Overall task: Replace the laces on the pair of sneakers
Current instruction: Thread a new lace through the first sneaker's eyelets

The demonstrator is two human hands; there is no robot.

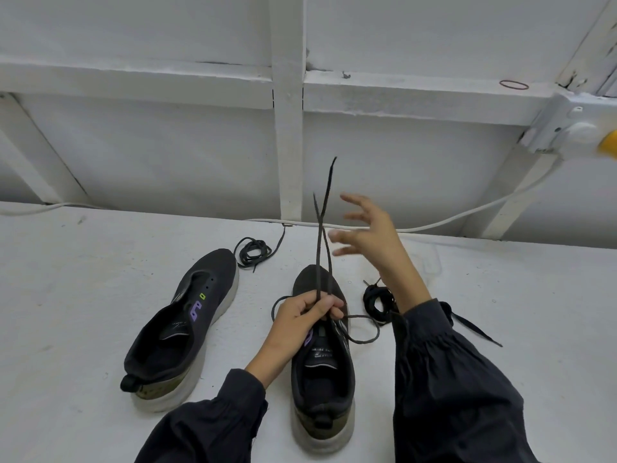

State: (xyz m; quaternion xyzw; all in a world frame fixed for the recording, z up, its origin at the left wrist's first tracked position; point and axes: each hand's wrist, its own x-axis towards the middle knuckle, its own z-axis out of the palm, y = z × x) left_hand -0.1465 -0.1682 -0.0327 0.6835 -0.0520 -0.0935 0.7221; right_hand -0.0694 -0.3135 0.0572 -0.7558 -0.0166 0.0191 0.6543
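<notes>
Left hand [302,315] pinches both ends of the lace [325,208] above the sneaker [322,379] on the tabletop [83,279], hiding its eyelets. Right hand [367,228] hovers beyond the toe, fingers spread, holding nothing. Second sneaker [187,329] lies unlaced at left. The right forearm partly covers a lace bundle [377,299].

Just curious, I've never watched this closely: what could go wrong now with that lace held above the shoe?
The left hand grips both lace ends while the right hand is open beside them; one end could slip, leaving uneven lengths. The slack loop beside the sneaker might snag on the bundled lace lying close by.
</notes>
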